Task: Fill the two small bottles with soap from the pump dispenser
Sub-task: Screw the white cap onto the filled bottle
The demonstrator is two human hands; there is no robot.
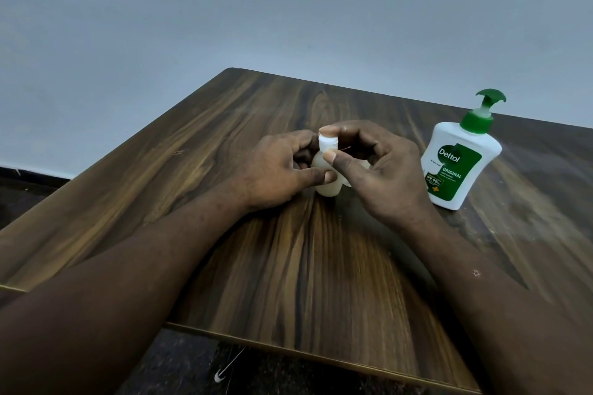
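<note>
1. Both hands are meeting near the middle of the table (224,125), and the small bottle (324,191) is standing there between them, base on the wood.
2. The left hand (276,170) is wrapping the bottle's body from nine o'clock, thumb lying across the front. My read is that it is bracing the bottle so it is not spinning or tipping.
3. The right hand (385,176) is coming in from three o'clock, its fingertips (330,157) pinching the cap (329,144), forefinger above and thumb below. The other fingers are curling loosely behind it.
4. That pinch is looking like a twisting grip. Whether the cap is coming off or going on, I cannot tell.
5. The bottle is showing as pale and milky, rounded at the shoulder and squat, with a small white cap. How full it is, the hands are hiding.
6. A pale sliver (365,165) is peeking out under the right palm. It may be the second bottle, but too little is showing to say.
7. The pump dispenser (459,163) is standing upright at three o'clock from the bottle, just beyond the right hand and untouched. It is white with a green label and a green pump head on top, sitting close enough to be an easy reach.
</note>
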